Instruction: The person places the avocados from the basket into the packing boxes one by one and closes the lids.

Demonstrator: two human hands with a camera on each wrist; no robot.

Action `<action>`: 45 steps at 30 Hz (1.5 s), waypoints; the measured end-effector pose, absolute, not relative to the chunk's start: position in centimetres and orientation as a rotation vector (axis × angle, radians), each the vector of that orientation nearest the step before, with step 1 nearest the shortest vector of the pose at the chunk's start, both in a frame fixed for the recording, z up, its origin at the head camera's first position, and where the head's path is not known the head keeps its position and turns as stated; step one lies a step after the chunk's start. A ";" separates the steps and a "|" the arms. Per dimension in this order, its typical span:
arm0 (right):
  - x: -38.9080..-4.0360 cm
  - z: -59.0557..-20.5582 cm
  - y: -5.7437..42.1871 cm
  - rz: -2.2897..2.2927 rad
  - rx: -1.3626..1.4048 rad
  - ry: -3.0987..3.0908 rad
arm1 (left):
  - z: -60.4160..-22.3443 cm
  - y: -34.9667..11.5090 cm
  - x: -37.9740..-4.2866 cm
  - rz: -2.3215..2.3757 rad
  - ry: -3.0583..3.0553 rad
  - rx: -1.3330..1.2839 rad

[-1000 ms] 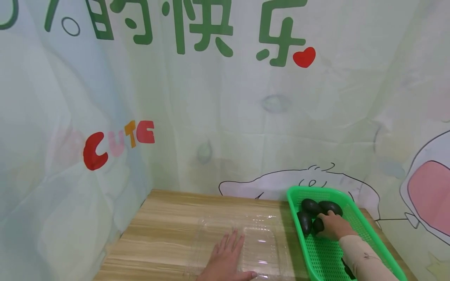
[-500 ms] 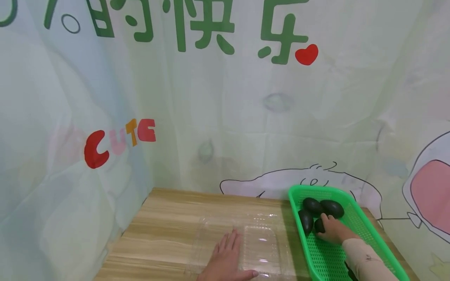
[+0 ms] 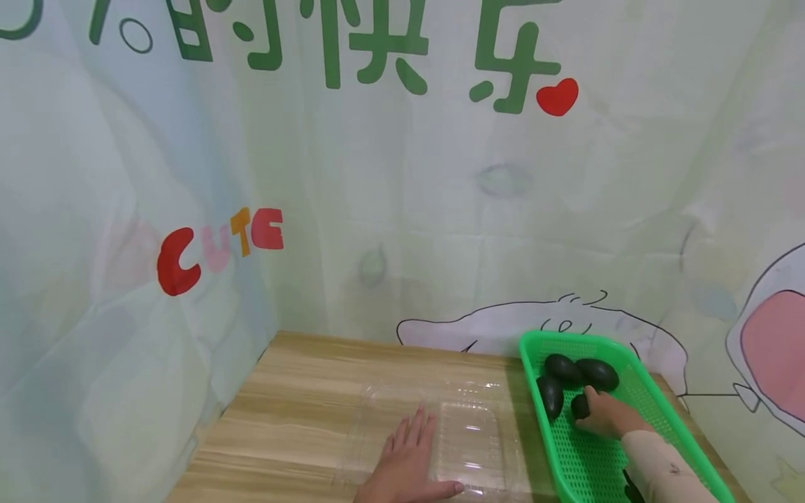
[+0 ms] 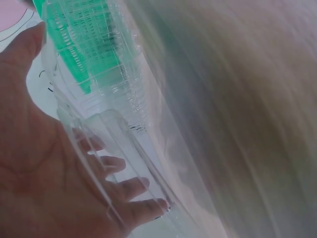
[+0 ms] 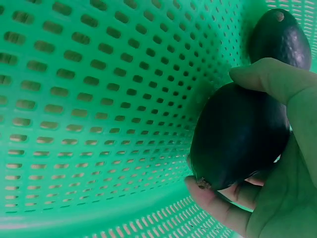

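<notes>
My right hand (image 3: 606,413) grips a dark avocado (image 5: 240,136) inside the green basket (image 3: 676,447), thumb on one side and fingers curled round the other. Several more dark avocados (image 3: 597,375) lie at the basket's far end, and one of them shows just beyond my thumb in the right wrist view. Over on the wooden table, my left hand (image 3: 405,457) rests with fairly straight, spread fingers on the left part of a clear plastic container (image 3: 468,436). Through the clear plastic, the left wrist view shows those fingers (image 4: 133,188).
The basket stands at the right of the wooden table (image 3: 295,405), with slotted walls and a raised rim. Another dark object (image 3: 632,487) lies in it, partly hidden by my right sleeve (image 3: 663,468). A printed cloth (image 3: 440,279) hangs behind the table.
My right hand with the avocado has shifted slightly right and toward me, a little apart from the other avocados. My left hand stays on the container. The head view has moved slightly.
</notes>
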State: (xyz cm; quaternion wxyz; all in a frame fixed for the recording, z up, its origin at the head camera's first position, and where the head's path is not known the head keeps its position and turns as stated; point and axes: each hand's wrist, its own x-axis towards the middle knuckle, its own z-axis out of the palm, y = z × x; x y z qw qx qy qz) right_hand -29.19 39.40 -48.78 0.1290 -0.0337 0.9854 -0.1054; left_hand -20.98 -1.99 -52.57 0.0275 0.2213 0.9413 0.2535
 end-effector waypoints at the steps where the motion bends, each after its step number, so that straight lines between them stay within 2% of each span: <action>1: -29.1 -48.8 39.5 -0.310 -0.099 2.859 | -52.6 -2.0 -21.0 0.779 2.906 0.681; 23: -26.7 -46.2 39.5 -0.407 0.007 2.918 | -54.1 -2.0 -21.0 0.772 2.937 0.652; 45: -23.8 -40.6 36.6 -0.467 0.035 3.049 | -53.4 -1.9 -21.3 0.830 2.918 0.679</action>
